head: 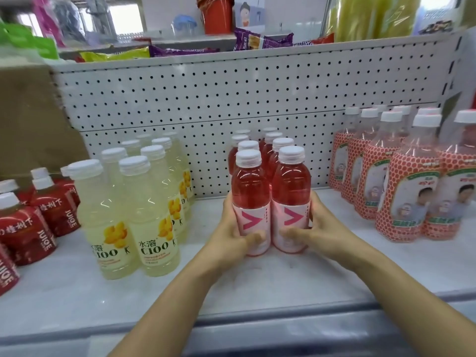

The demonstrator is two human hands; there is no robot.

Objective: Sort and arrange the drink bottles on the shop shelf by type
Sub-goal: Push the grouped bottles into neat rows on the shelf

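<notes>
Two rows of red drink bottles with pink labels stand in the middle of the white shelf (257,284). My left hand (231,235) wraps the front left red bottle (249,191) from its left side. My right hand (316,228) wraps the front right red bottle (291,189) from its right side. The two front bottles touch each other and stand upright on the shelf. Pale yellow lemon drink bottles (149,210) stand in rows to the left. Red juice bottles (33,222) sit at the far left. Pink bottles with dotted labels (409,191) stand at the right.
A perforated white back panel (206,99) closes the shelf behind the bottles. Above it lie snack packets (257,41) and a red cup (216,14). A brown cardboard box (31,119) stands at the back left. Bare shelf runs along the front edge.
</notes>
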